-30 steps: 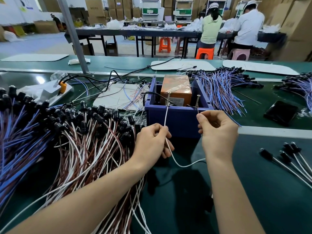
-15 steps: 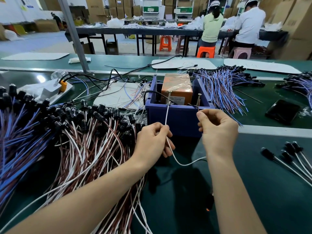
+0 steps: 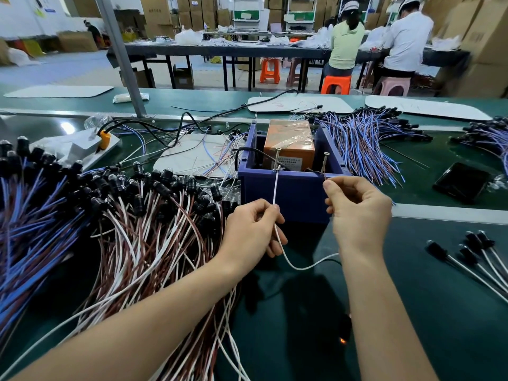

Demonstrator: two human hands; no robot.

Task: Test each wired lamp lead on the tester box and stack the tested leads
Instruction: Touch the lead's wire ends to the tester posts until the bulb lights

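at the left, the big heap of untested leads (image 3: 132, 221) lay close against the left hand (image 3: 251, 229). one risk was that a loose wire from the heap hooked on the wrist and got dragged along. the left hand had its fingers curled, and thumb and forefinger pinched the lead under test (image 3: 275, 188) by its white wire. the bare tip was held up at the left screw (image 3: 277, 158) on the front wall of the blue tester box (image 3: 286, 196). if that pinch slid, or the tip wandered off the screw, the contact would probably break and a good lead might be judged bad. at the right screw (image 3: 326, 160), the right hand (image 3: 357, 213) pinched the other end of the same lead with its fingers curled tight. that end was too thin to see clearly. if the two tips met, a short seemed possible. far right, the tested leads (image 3: 472, 254) lay well apart on the bench (image 3: 426, 312).
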